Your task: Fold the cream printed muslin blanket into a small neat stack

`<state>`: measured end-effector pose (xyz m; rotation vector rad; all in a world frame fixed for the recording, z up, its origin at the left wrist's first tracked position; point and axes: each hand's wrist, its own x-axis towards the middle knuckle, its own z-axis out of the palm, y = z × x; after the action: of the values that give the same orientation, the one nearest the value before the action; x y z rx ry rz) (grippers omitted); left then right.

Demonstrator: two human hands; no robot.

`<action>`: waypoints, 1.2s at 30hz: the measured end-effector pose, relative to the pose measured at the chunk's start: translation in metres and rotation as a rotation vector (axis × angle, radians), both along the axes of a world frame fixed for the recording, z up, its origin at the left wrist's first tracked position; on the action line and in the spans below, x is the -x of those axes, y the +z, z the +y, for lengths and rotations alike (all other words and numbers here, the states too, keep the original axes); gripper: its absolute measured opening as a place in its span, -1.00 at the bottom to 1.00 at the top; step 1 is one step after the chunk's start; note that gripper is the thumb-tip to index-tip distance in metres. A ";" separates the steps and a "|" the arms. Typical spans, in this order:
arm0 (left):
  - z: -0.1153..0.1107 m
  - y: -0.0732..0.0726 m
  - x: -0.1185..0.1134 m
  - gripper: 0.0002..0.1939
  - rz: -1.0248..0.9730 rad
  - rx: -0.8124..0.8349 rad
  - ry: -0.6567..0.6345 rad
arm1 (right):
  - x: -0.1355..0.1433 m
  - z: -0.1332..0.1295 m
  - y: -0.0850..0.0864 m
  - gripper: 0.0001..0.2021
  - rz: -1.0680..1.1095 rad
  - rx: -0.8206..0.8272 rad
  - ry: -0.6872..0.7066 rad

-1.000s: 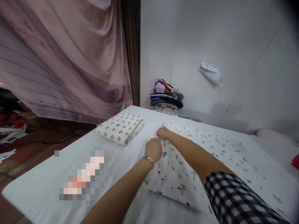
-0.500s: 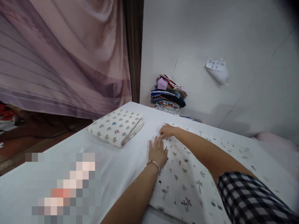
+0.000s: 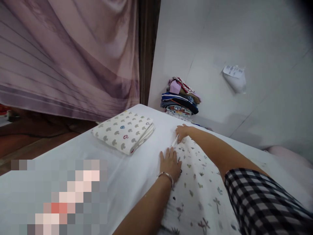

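A white cloth printed with small palm trees and plants (image 3: pixel 195 192) lies spread on the white table (image 3: pixel 137 182). My left hand (image 3: pixel 170 165) rests flat along its left edge, fingers spread, a bracelet on the wrist. Farther out, my right hand (image 3: pixel 183 132) is closed on the far corner of this cloth and pulls it up into a small raised fold. The right forearm crosses over the cloth and hides part of it. To the left of both hands sits a folded white cloth with grey mushroom prints (image 3: pixel 123 132), touched by neither.
A stack of folded fabrics (image 3: pixel 181 98) stands by the wall at the table's far end. A labelled plastic bag (image 3: pixel 234 78) hangs on the wall. A pink curtain (image 3: pixel 97 58) hangs at the left. The lower left is pixelated.
My right hand has drawn the cloth's far corner up and slightly away from my left hand, making a fold. My left hand stays flat on the cloth. The view has shifted slightly.
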<state>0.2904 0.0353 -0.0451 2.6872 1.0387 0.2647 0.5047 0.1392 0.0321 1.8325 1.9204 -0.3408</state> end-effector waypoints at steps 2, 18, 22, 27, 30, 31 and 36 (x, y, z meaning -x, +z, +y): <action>0.000 0.001 0.000 -0.41 0.000 0.009 -0.002 | -0.001 0.002 0.001 -0.53 -0.007 0.014 0.008; 0.001 0.002 -0.001 -0.40 0.014 0.015 -0.004 | -0.036 -0.025 -0.002 -0.65 0.035 -0.244 -0.022; 0.001 0.002 -0.001 -0.40 0.022 0.011 -0.004 | -0.047 -0.048 -0.020 -0.64 0.123 -0.380 -0.071; 0.002 0.001 0.000 -0.41 0.033 -0.002 0.001 | -0.053 -0.064 -0.040 -0.49 0.255 -0.526 -0.176; 0.002 0.000 0.000 -0.41 0.029 0.002 0.002 | -0.053 -0.063 -0.045 -0.45 0.450 -0.593 -0.336; 0.003 0.000 0.000 -0.41 0.026 0.004 0.001 | -0.053 -0.061 -0.046 -0.45 0.487 -0.595 -0.393; 0.002 -0.001 0.000 -0.41 0.019 -0.002 0.006 | -0.051 -0.047 -0.048 -0.59 0.504 -0.601 -0.513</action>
<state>0.2904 0.0375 -0.0458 2.6936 1.0519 0.2420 0.5558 0.0921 -0.0158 2.8799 1.9705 -0.4553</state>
